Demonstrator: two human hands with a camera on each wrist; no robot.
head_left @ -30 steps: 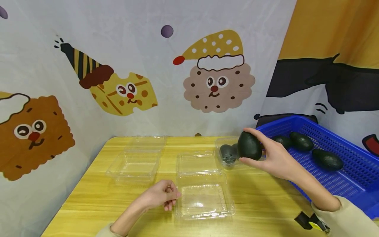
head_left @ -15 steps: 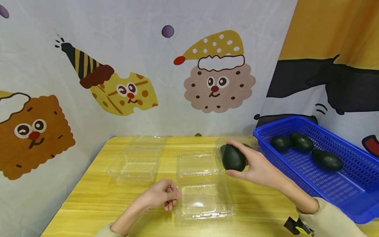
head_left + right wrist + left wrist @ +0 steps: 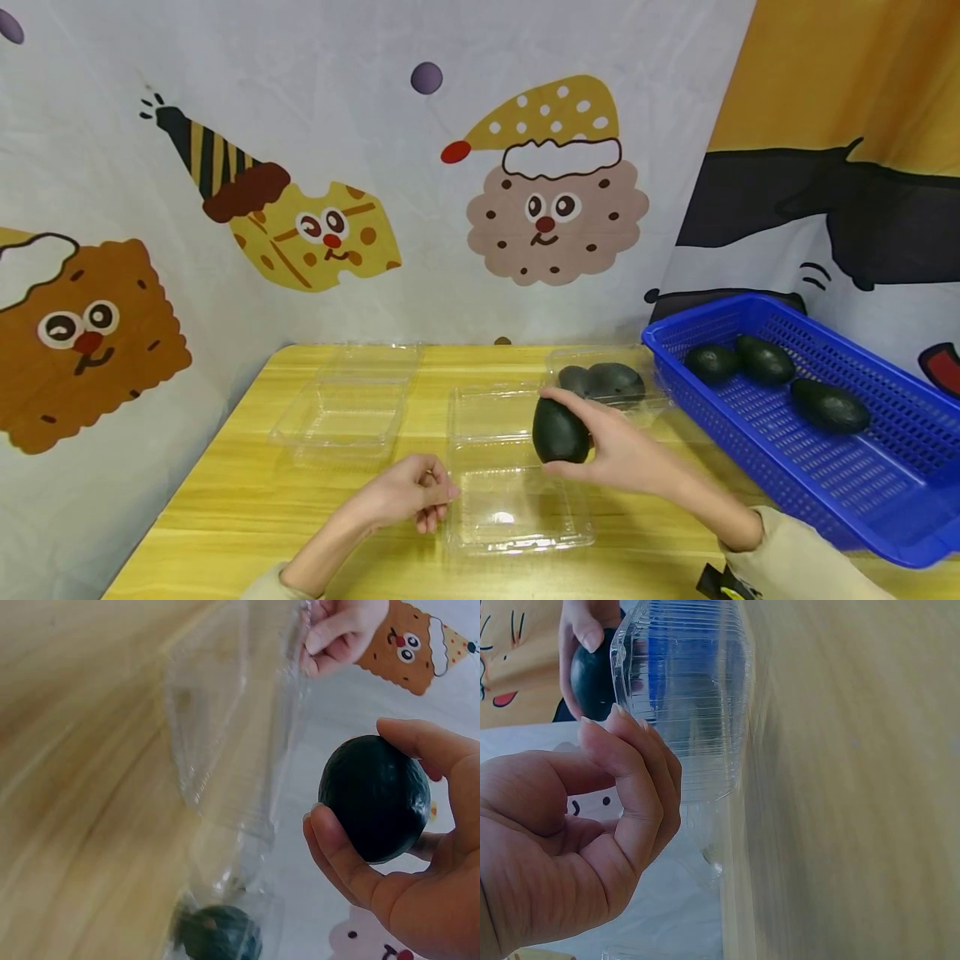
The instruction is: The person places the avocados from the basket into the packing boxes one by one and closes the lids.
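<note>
My right hand [image 3: 618, 446] holds a dark green avocado [image 3: 559, 430] between thumb and fingers, above the right part of an open clear plastic clamshell container [image 3: 517, 508]. In the right wrist view the avocado [image 3: 375, 799] is apart from the container [image 3: 225, 727]. My left hand [image 3: 408, 493] has curled fingers and pinches the container's left rim. In the left wrist view its fingertips [image 3: 615, 716] meet the container's edge [image 3: 622, 667]; the thumb tip is partly hidden behind them. The container's lid [image 3: 495, 412] lies folded back toward the wall.
A second clear container [image 3: 341, 417] stands open at the back left. Behind my right hand another container holds avocados [image 3: 617, 383]. A blue plastic basket [image 3: 892, 492] at the right holds 3 avocados [image 3: 830, 406]. A printed cloth [image 3: 435, 308] hangs behind the wooden table [image 3: 225, 517].
My right hand has carried the avocado left and toward me, from beside the basket to over the middle container. The left hand has stayed at the rim.
</note>
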